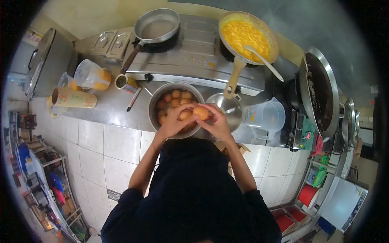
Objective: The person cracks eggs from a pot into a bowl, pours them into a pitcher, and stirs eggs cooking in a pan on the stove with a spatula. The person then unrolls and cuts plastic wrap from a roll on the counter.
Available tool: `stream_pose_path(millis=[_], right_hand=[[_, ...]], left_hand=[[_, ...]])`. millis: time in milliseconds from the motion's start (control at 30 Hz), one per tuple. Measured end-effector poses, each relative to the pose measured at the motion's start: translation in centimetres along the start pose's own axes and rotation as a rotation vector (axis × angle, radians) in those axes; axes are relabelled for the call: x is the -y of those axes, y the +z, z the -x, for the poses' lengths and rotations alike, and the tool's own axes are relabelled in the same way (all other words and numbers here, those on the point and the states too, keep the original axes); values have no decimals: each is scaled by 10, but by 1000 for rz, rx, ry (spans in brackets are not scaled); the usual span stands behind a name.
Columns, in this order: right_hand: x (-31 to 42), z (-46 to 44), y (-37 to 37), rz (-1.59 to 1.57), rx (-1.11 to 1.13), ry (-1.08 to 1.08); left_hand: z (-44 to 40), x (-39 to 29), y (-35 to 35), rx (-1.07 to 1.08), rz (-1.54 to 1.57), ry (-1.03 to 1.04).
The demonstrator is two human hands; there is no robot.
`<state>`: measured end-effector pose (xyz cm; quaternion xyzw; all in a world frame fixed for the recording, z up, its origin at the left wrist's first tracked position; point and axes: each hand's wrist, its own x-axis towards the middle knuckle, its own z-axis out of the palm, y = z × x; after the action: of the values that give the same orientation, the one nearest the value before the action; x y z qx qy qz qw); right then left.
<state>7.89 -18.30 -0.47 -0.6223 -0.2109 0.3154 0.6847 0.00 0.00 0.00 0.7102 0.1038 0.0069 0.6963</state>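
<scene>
A metal pot [153,106] full of brown eggs [175,94] sitting in liquid stands at the counter's front edge. Over it, my right hand [217,124] pinches a brown egg [200,113] between thumb and fingers. My left hand [172,122] is curled around another egg [185,116], close beside the first one. Whether the two eggs touch I cannot tell. Just right of the pot is a shiny metal bowl [234,110], partly hidden by my right hand.
Behind is a stove [194,60] bearing an empty frying pan [158,26] and a pan of yellow egg mixture [247,38] with a white spoon [265,62]. Clear plastic jugs [265,115] flank the work area. A large wok [320,93] is at right.
</scene>
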Motion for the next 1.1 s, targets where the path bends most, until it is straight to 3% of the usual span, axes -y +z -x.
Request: stream_pose_path(millis=[67, 100, 200, 367, 433, 467, 533, 633, 767, 833, 900, 967, 1000, 1033, 1100], right_hand=[[3, 5, -12, 409, -63, -188], [3, 12, -45, 414, -78, -212], [-5, 30, -72, 540, -146, -243], [-40, 42, -115, 526, -200, -241], [-35, 47, -120, 854, -185, -347], [-34, 50, -117, 849, -202, -340], [-29, 51, -102, 769, -409, -341], [-38, 63, -92, 729, -476, -317], [-58, 144, -81, 959, -799, -289], [-121, 208, -84, 337, -1029, 2], [-120, 241, -88, 827, -987, 346], [-168, 292, -97, 951, -857, 809], [-172, 302, -103, 852, -847, 913], [-172, 302, -104, 853, -851, 915], [-169, 294, -117, 834, -939, 537]], left_hand=[[-15, -18, 3, 183, -327, 180], [-35, -15, 30, 190, -339, 205], [-63, 7, 59, 345, -782, 432], [-97, 44, 84, 406, -957, 664], [-103, 42, 87, 449, -881, 664], [-103, 42, 91, 468, -882, 667], [-99, 25, 99, 434, -709, 464], [-88, 6, 115, 432, -605, 433], [-45, -4, 78, 299, -516, 237], [-29, 6, 40, 269, -557, 150], [-19, 44, 15, -122, -1074, 154], [-27, 45, 15, -93, -1153, 48], [-32, 46, 15, -61, -1229, -59], [-41, 54, 12, -57, -1226, -58], [-61, 76, 6, 34, -1426, -209]])
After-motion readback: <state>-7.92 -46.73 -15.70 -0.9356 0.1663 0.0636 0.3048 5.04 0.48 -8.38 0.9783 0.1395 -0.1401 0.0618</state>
